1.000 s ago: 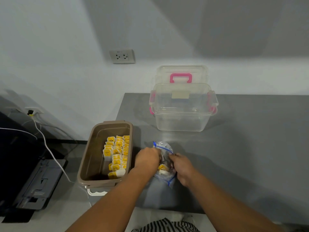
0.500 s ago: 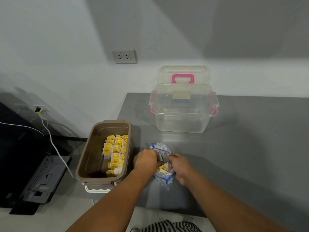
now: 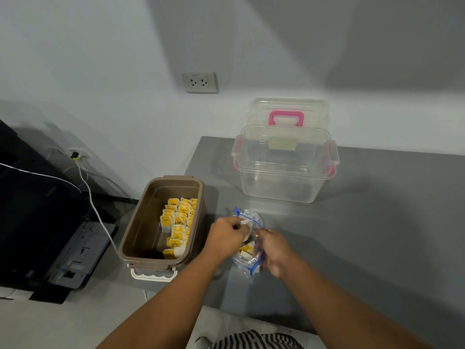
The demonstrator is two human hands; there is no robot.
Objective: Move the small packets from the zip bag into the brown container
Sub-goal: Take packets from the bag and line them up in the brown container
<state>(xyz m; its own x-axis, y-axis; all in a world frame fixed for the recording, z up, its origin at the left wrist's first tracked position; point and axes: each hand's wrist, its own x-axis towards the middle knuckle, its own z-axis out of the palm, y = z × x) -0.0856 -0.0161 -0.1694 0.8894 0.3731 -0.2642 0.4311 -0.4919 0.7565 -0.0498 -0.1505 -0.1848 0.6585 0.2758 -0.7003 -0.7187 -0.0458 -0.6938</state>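
Left hand point(image 3: 227, 238): fingers curled, thumb and fingertips pinching a white packet point(image 3: 243, 222) at the mouth of the zip bag point(image 3: 247, 264).

Right hand point(image 3: 275, 250): fingers curled, gripping the bag's right edge by its blue zip strip; the fingertips are hidden in the plastic.

Zip bag: clear, crumpled, lying on the grey tabletop point(image 3: 364, 235) between the two hands. Loose packets point(image 3: 246, 250) with yellow labels show inside it.

Brown container point(image 3: 141, 222): open, just left of the left hand, by the tabletop's left edge. Packets point(image 3: 177, 222) stand in rows along its right side; the left side shows bare floor.

Clear box point(image 3: 284, 177): pink latches, on the tabletop behind the bag, well apart from it. Its lid point(image 3: 286, 107), with a pink handle, leans against the wall behind it.

Socket point(image 3: 200, 82): on the wall, upper left of the box.
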